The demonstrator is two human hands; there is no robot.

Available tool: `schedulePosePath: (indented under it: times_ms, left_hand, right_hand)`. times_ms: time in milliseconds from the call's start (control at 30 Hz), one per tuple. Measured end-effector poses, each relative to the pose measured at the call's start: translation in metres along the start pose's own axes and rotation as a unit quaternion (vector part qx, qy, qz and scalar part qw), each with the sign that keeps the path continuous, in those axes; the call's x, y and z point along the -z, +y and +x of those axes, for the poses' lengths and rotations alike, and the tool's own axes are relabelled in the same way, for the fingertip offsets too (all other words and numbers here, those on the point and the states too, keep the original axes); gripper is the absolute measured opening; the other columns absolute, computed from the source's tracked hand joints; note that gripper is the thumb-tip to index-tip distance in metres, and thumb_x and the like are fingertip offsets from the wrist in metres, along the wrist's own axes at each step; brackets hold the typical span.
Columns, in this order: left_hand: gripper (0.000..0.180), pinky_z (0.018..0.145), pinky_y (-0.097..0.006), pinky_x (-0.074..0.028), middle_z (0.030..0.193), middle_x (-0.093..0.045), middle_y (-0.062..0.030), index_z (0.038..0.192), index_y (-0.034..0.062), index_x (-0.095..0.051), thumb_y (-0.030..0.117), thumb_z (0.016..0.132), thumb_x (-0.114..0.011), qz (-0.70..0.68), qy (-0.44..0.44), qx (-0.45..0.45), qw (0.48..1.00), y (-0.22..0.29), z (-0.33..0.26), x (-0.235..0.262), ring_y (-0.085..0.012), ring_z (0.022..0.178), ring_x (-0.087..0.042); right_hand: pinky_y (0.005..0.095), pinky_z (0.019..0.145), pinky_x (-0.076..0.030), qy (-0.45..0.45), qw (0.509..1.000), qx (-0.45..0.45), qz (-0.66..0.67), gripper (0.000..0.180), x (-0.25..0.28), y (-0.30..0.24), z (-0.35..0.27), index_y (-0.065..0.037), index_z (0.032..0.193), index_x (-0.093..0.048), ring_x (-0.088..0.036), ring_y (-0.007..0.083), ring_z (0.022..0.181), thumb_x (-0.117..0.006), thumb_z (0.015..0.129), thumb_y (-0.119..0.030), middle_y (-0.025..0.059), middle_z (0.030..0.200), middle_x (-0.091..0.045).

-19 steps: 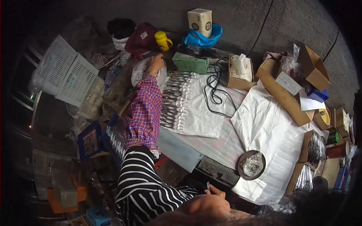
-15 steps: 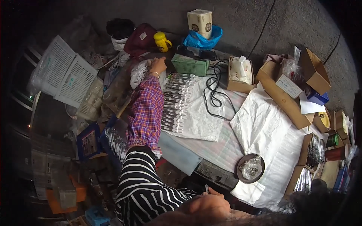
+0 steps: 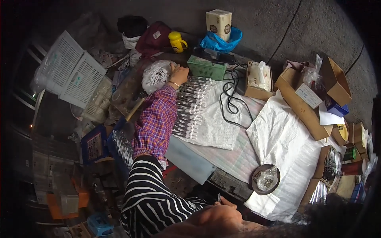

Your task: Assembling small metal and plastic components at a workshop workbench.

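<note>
I see my left hand (image 3: 179, 74) by the plastic bag (image 3: 149, 88) of white pieces (image 3: 156, 77), right hand (image 3: 229, 203) low; I can't tell whether either's fingers grip.

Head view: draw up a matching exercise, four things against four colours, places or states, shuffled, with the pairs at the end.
Things
1. Mug
2. Left hand
3. Dish
4. Blue bag

Colours, places, states
A. Around the foot of a pale box
B. At the right edge of the bag of white pieces
C. Yellow
D. With a crumpled clear bag in it

Pairs: 1-C, 2-B, 3-D, 4-A
</note>
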State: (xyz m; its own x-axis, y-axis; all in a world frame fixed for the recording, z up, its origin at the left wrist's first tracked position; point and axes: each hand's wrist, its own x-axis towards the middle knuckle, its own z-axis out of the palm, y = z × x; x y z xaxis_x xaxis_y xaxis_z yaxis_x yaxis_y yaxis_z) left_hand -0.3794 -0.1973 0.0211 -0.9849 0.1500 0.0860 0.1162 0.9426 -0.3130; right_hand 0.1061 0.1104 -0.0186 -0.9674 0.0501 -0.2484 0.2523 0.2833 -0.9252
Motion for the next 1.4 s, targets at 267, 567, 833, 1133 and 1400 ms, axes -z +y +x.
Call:
schedulePosePath:
  times_ms: [267,567,833,1133,1400]
  left_hand:
    - [0.023,0.087,-0.050,-0.029,0.089,-0.067,-0.0076,0.094,0.0099,-0.067,0.005,0.072,-0.065,-0.162,0.138,-0.049,0.976,-0.013,-0.021,0.006,-0.0230,0.097,-0.056]
    - [0.033,0.083,-0.048,-0.042,0.101,-0.061,-0.0179,0.112,0.0086,-0.056,0.016,0.080,-0.061,-0.242,0.253,0.049,0.935,-0.048,-0.023,-0.001,-0.0352,0.095,-0.056]
    - [0.053,0.074,-0.044,-0.047,0.089,-0.061,-0.0223,0.127,-0.0018,-0.047,0.014,0.078,-0.063,-0.104,0.195,0.093,0.971,-0.033,-0.018,-0.001,-0.0348,0.088,-0.059]
    - [0.015,0.074,-0.037,-0.048,0.079,-0.063,-0.0078,0.094,0.0081,-0.060,0.009,0.079,-0.055,0.068,0.265,0.010,0.962,-0.024,-0.015,0.009,-0.0259,0.084,-0.060]
    - [0.024,0.076,-0.037,-0.047,0.094,-0.059,-0.0122,0.105,0.0095,-0.059,0.011,0.081,-0.059,0.014,0.244,0.068,0.967,0.010,-0.020,0.009,-0.0277,0.093,-0.056]
  right_hand:
    - [0.0282,0.056,-0.047,0.028,0.999,0.036,0.009,0.032,0.000,-0.004,-0.003,0.010,0.102,-0.062,-0.063,0.0169,0.062,-0.069,0.078,-0.011,0.0221,0.076,-0.066]
    - [0.0289,0.054,-0.046,-0.040,0.999,-0.013,-0.017,0.033,-0.004,0.028,-0.006,0.009,0.102,-0.063,-0.061,0.0182,0.057,-0.070,0.078,-0.012,0.0227,0.074,-0.064]
    - [0.0283,0.050,-0.043,-0.040,0.999,0.019,-0.021,0.031,-0.008,0.035,-0.006,0.009,0.101,-0.063,-0.055,0.0136,0.053,-0.070,0.078,-0.010,0.0194,0.067,-0.062]
    - [0.0272,0.047,-0.040,0.031,0.997,0.061,-0.027,0.031,-0.004,0.017,-0.006,0.008,0.102,-0.064,-0.050,0.0108,0.050,-0.071,0.077,-0.009,0.0175,0.064,-0.061]
    - [0.0269,0.046,-0.039,0.001,0.999,0.022,-0.039,0.032,-0.005,0.028,-0.005,0.008,0.102,-0.064,-0.047,0.0114,0.048,-0.070,0.077,-0.010,0.0176,0.063,-0.061]
